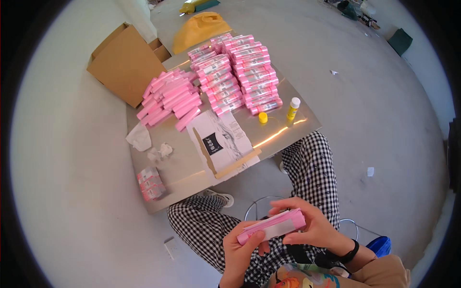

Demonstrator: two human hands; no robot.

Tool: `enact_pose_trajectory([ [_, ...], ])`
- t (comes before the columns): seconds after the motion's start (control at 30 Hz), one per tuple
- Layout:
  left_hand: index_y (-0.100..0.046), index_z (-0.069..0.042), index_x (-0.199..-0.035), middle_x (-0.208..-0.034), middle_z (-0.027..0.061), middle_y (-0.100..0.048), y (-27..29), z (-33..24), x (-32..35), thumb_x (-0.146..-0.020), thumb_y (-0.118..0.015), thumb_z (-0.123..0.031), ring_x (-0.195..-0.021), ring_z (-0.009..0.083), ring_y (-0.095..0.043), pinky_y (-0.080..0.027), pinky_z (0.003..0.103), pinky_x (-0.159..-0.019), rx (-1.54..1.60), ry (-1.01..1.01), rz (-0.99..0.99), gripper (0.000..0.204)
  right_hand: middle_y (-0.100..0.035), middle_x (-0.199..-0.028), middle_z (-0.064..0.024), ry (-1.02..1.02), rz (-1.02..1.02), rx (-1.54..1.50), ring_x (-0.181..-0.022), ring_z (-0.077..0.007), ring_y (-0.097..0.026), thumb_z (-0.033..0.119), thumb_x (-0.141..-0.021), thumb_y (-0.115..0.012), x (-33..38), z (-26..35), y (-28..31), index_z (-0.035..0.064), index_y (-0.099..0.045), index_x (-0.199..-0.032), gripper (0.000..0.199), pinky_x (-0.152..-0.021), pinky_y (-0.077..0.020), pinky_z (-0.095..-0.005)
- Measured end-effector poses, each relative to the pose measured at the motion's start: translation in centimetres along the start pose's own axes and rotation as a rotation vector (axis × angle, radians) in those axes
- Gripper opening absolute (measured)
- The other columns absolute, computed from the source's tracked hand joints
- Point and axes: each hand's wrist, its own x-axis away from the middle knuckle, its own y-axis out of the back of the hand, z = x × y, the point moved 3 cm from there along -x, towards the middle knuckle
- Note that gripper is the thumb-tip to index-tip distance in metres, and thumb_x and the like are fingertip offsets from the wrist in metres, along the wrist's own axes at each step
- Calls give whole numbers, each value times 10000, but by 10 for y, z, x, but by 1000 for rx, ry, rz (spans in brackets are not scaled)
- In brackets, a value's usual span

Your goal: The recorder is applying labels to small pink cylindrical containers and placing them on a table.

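Above my lap, my left hand (244, 247) grips the left end of a flattish pink roll (257, 229) with a pale paper band around it, thumb pressed on the front. My right hand (312, 225) is cupped loosely about the roll's right end, its fingers above and thumb below, spread apart. Whether its palm touches the roll I cannot tell. Beyond the hands, a metal-topped table (185, 185) carries loose plain pink rolls (173, 96) and a stack of banded pink rolls (254, 72). At its right edge stands an uncapped yellow glue stick (293, 109), with its yellow cap (262, 117) nearby.
A printed cardboard sheet (235, 127) lies along the near table edge. Crumpled white paper (165, 150) and a small pink-and-clear pack (151, 183) are at the left. Behind are a brown carton (126, 62) and a yellow bag (201, 30). My checked-trousered knees flank the table corner.
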Motion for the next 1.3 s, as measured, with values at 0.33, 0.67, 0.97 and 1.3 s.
enact_pose_trajectory([
  [0.33, -593, 61, -1098, -809, 93, -646, -10, 9, 16, -886, -595, -53, -626, 108, -614, -464, 197, -530, -73, 19, -12, 241, -605, -955, -26, -146, -56, -83, -579, -23, -500, 45, -799, -658, 8, -13, 2, 19, -615, -1025, 232, -475, -380, -160],
  [0.67, -533, 97, -1154, -848, 160, -647, 4, 16, 10, -889, -576, -298, -653, 216, -649, -512, 266, -506, 49, 97, 56, 478, -610, -1032, -55, -207, -55, -51, -634, -31, -524, 79, -794, -679, 5, -20, 3, 14, -585, -1090, 318, -517, -408, -158],
  [0.97, -538, 59, -1198, -996, 137, -638, 19, 26, 12, -893, -563, -146, -825, 186, -644, -524, 277, -628, 289, 189, 112, 368, -509, -1153, -35, -150, 103, 10, -971, -86, -518, 66, -721, -767, 6, -20, 10, 43, -433, -1305, 673, -705, -451, -202],
  [1.3, -567, 57, -1158, -1060, 86, -627, 18, 35, 13, -796, -651, 20, -971, 143, -596, -464, 272, -866, 121, 123, -57, 374, -475, -1252, -89, -212, 66, -197, -996, -108, -547, 92, -861, -647, 13, -27, 28, 50, -328, -1362, 595, -663, -476, -206],
])
